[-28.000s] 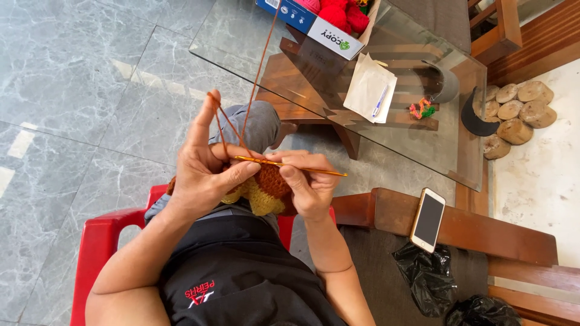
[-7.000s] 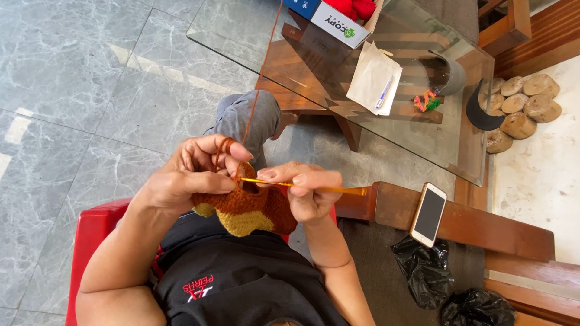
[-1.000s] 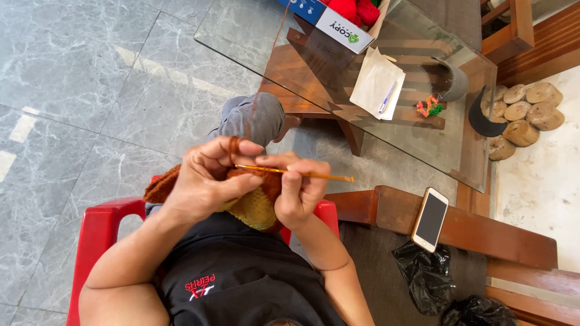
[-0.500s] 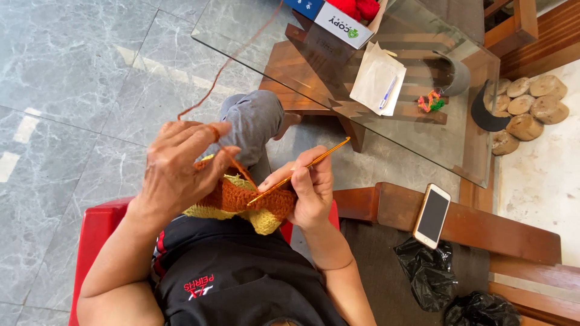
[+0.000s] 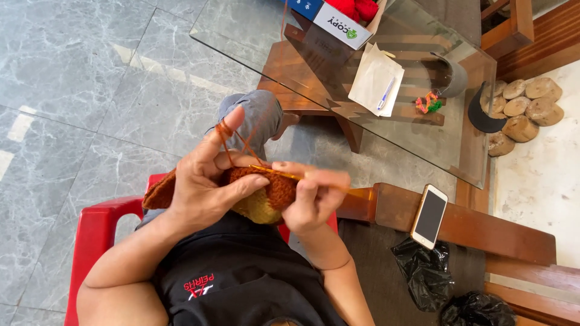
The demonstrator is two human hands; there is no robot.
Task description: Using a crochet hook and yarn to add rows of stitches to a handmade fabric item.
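Observation:
My left hand (image 5: 208, 184) grips a crocheted piece (image 5: 272, 193), rust-brown on top and yellow-green below. Its raised forefinger carries the brown yarn strand (image 5: 238, 136), which runs up toward the box on the table. My right hand (image 5: 314, 196) pinches an orange crochet hook (image 5: 284, 175), lying nearly level with its tip in the brown edge of the piece. Both hands are together above my lap, over the red plastic chair (image 5: 93, 232).
A glass-topped wooden table (image 5: 338, 102) stands ahead with a box holding red yarn (image 5: 341, 15), a paper pad with a pen (image 5: 374, 81) and a small colourful yarn bit (image 5: 426, 101). A phone (image 5: 430, 216) lies on a wooden armrest. Black bags (image 5: 426, 274) sit lower right.
My left hand has come back in from its spread, raised position and closed on the piece. The hook has dropped from a steep tilt to nearly level, its tip in the brown edge.

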